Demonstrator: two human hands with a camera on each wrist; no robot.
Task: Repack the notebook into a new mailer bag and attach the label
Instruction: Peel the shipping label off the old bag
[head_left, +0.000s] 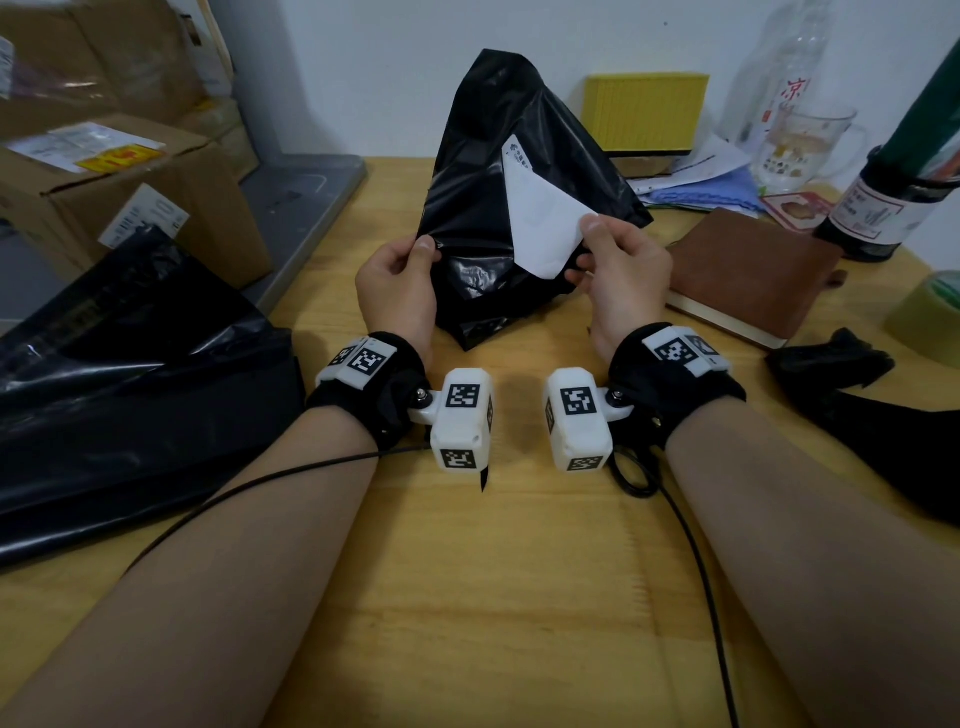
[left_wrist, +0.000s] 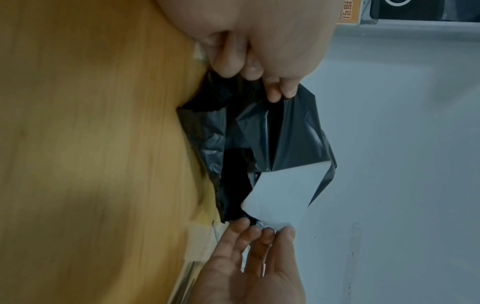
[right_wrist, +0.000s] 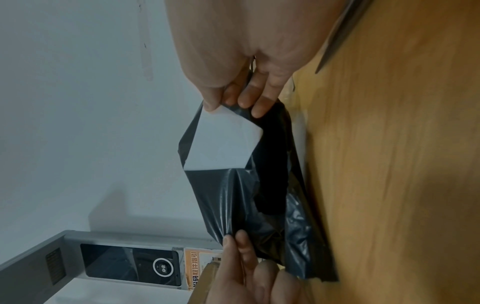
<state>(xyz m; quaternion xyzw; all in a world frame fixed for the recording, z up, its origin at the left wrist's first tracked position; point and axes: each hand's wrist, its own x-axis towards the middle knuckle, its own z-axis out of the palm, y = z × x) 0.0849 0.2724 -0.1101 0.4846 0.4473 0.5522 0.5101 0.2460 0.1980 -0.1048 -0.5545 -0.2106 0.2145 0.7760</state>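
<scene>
A crumpled black mailer bag (head_left: 488, 171) stands upright at the table's middle, held between both hands. My left hand (head_left: 400, 275) pinches the bag's left edge (left_wrist: 283, 94). A white label (head_left: 540, 213) is partly peeled from the bag's front; its lower corner is lifted, and my right hand (head_left: 618, 270) pinches that corner between thumb and fingers (right_wrist: 215, 105). The label's blank underside (left_wrist: 283, 193) faces me. A brown notebook (head_left: 748, 275) lies flat on the table to the right of my right hand. More flat black mailer bags (head_left: 130, 374) lie at the left.
Cardboard boxes (head_left: 104, 171) stack at the far left, beside a grey machine (head_left: 306, 208). A yellow box (head_left: 644, 111), papers, a glass mug (head_left: 800, 145), a dark bottle (head_left: 893, 197) and a tape roll (head_left: 930, 312) crowd the back right. Torn black plastic (head_left: 852, 374) lies at the right.
</scene>
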